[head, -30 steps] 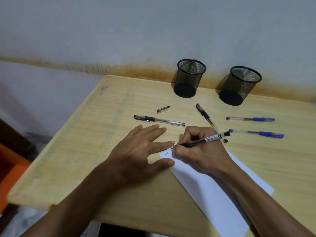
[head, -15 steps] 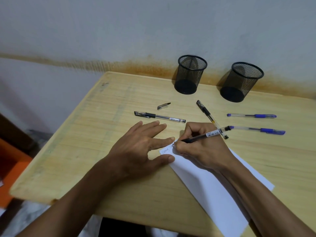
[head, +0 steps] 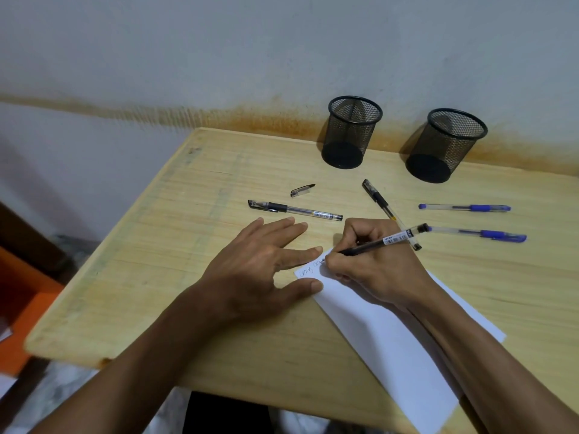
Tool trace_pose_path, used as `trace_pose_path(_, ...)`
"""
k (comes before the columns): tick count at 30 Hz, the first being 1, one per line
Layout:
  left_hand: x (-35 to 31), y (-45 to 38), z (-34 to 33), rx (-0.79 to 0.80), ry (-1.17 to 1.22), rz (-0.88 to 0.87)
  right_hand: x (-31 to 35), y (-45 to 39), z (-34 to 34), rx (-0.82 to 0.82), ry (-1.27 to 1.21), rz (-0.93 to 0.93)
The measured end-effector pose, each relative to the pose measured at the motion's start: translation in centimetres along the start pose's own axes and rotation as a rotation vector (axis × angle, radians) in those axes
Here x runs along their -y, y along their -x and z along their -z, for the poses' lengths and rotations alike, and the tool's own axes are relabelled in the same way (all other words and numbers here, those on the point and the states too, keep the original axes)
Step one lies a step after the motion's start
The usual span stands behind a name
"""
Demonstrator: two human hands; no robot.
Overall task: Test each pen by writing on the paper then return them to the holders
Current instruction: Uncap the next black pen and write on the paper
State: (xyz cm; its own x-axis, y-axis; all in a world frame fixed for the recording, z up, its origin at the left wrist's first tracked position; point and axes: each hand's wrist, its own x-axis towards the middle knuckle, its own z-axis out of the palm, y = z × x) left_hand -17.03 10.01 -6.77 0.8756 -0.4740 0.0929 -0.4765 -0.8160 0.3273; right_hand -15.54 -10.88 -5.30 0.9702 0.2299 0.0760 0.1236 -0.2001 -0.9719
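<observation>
- Two black mesh holders stand at the far edge of the bench (head: 175, 277) against the wall: the left holder (head: 352, 133) and the right holder (head: 445, 145), set apart from each other and both well beyond the hands.
- White paper (head: 385, 349) lies slanted near the bench's front right, running from the hands down to the front edge.
- Right hand (head: 372, 267) is curled around a black pen (head: 385, 241), pinching it near the tip, with the tip touching the paper's top corner; the heel of the hand rests on the sheet.
- Left hand (head: 260, 267) lies flat with fingers spread, its forefinger and thumb at the paper's top left corner, the other fingers on bare wood.
- A capped black pen (head: 294, 209) lies just beyond the left hand's fingertips, roughly parallel to the far edge.
- A loose pen cap (head: 302, 190) lies a little farther back, beside that pen but apart from it.
- Another black pen (head: 380, 202) lies slantwise beyond the right hand, its near end passing under the held pen.
- Two blue pens lie toward the right edge: the farther blue pen (head: 463, 207) and the nearer blue pen (head: 476, 234), whose end is just beside the held pen's back end.
- Handwriting shows at the paper's corner, too small to read; the white barcode label on the held pen is also unreadable.
</observation>
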Motion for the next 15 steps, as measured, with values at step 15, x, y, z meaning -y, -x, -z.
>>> trace_pose_path(15,-0.13,-0.03,0.31,0.031,0.004,0.004,-0.25,0.01,-0.01,-0.040,-0.042,0.008)
